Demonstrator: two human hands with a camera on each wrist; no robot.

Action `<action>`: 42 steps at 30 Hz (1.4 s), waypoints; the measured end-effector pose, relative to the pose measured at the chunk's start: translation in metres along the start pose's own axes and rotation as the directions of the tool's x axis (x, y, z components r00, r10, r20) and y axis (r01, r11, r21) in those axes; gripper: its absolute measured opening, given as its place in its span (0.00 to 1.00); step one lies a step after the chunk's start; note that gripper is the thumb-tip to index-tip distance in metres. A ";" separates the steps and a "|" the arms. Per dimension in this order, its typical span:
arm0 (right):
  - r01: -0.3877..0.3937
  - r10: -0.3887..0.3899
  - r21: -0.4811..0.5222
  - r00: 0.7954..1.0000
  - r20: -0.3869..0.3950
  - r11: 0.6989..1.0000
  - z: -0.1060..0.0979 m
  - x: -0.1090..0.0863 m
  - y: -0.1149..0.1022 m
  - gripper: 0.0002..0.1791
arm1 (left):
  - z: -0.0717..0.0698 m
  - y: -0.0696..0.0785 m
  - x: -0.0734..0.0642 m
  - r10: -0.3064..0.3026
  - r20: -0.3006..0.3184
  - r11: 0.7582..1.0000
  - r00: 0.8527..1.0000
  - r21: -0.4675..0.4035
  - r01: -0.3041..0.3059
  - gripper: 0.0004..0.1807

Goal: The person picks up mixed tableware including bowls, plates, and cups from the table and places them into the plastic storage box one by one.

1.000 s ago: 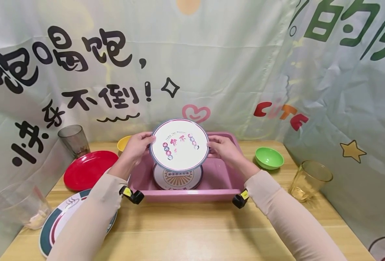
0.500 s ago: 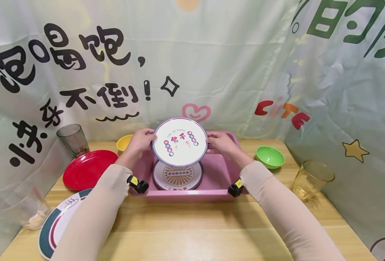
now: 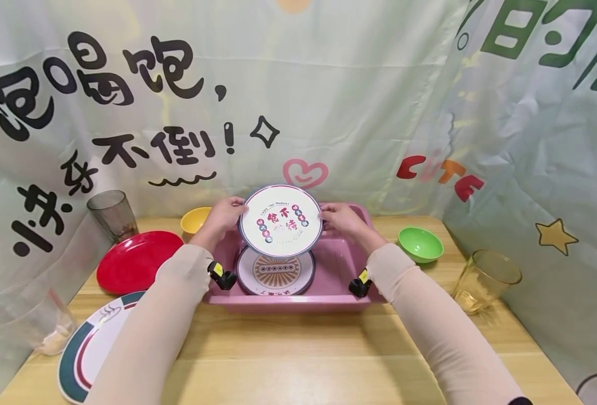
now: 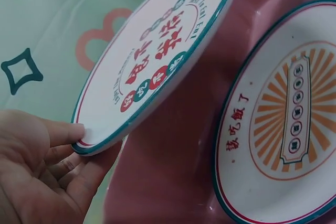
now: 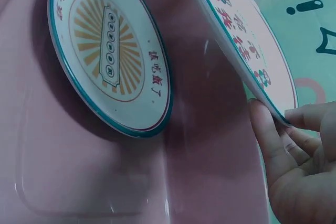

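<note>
Both hands hold one white plate (image 3: 281,220) with a blue-green rim and red lettering, tilted toward me over the back of a pink basin (image 3: 339,270). My left hand (image 3: 224,216) pinches its left edge, thumb on the face and fingers beneath. On the opposite edge my right hand (image 3: 344,220) pinches it the same way, as the right wrist view shows. A second white plate (image 4: 283,114), with an orange sunburst pattern, lies inside the basin below. The raised plate overlaps its far part in the head view.
Left of the basin are a red plate (image 3: 136,261), a large white plate with a green rim (image 3: 93,351), a clear cup (image 3: 30,320), a grey cup (image 3: 112,214) and a yellow bowl (image 3: 193,220). To the right stand a green bowl (image 3: 420,244) and an amber glass (image 3: 483,281).
The held plate has shifted slightly right and its printed face has turned more into view. Both wrists have drawn a little inward and away from me. The grip stays the same.
</note>
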State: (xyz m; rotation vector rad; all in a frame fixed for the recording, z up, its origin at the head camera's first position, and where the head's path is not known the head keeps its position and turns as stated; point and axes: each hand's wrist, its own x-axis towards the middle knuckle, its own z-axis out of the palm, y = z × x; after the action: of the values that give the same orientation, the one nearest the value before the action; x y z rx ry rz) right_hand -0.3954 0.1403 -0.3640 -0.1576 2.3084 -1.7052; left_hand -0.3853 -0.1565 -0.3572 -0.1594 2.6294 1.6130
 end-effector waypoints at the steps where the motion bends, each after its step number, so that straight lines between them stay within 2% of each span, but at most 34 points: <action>1: -0.002 0.002 -0.005 1.000 0.001 1.000 0.001 0.001 0.001 0.17 | 0.001 -0.001 0.001 0.000 -0.002 1.000 1.000 0.014 0.000 0.20; 5: -0.009 0.009 -0.010 1.000 0.004 1.000 0.003 0.003 0.003 0.15 | 0.003 -0.005 0.006 -0.009 -0.010 0.999 1.000 0.053 0.009 0.20; 12: 0.003 -0.002 -0.063 1.000 0.027 0.998 0.005 0.011 0.005 0.16 | 0.006 -0.013 0.011 -0.004 -0.036 0.998 0.999 0.063 0.006 0.19; 17: -0.001 0.003 -0.077 1.000 0.023 0.997 0.005 0.014 0.012 0.15 | 0.012 -0.017 0.014 0.068 -0.074 0.988 0.995 0.144 -0.057 0.16; 19: -0.002 0.003 -0.077 1.000 0.016 0.997 0.005 0.015 0.017 0.15 | 0.014 -0.018 0.015 0.120 -0.081 0.972 0.989 0.214 -0.100 0.15; 22: -0.016 0.017 -0.062 1.000 0.015 0.998 0.006 0.016 0.025 0.14 | 0.018 -0.018 0.015 0.192 -0.086 0.927 0.978 0.342 -0.152 0.13; 25: -0.026 0.027 -0.068 1.000 0.012 0.997 0.007 0.018 0.030 0.14 | 0.020 -0.019 0.016 0.233 -0.085 0.884 0.969 0.434 -0.175 0.12; 30: -0.034 0.035 -0.074 0.999 0.015 0.997 0.009 0.022 0.035 0.14 | 0.022 -0.022 0.016 0.211 -0.059 0.854 0.976 0.496 -0.155 0.14; 36: -0.038 0.041 -0.086 0.999 0.027 0.996 0.010 0.024 0.039 0.12 | 0.025 -0.025 0.020 0.213 0.013 0.770 0.977 0.613 -0.176 0.19; 42: -0.045 0.053 -0.133 0.997 0.056 0.990 0.012 0.027 0.042 0.09 | 0.026 -0.027 0.020 0.199 0.039 0.746 0.979 0.642 -0.177 0.19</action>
State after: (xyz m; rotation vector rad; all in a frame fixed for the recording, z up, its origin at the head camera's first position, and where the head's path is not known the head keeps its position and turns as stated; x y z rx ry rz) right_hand -0.4148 0.1356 -0.4110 -0.1738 2.3607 -1.5048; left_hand -0.4027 -0.1472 -0.3948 0.1212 3.1233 0.6345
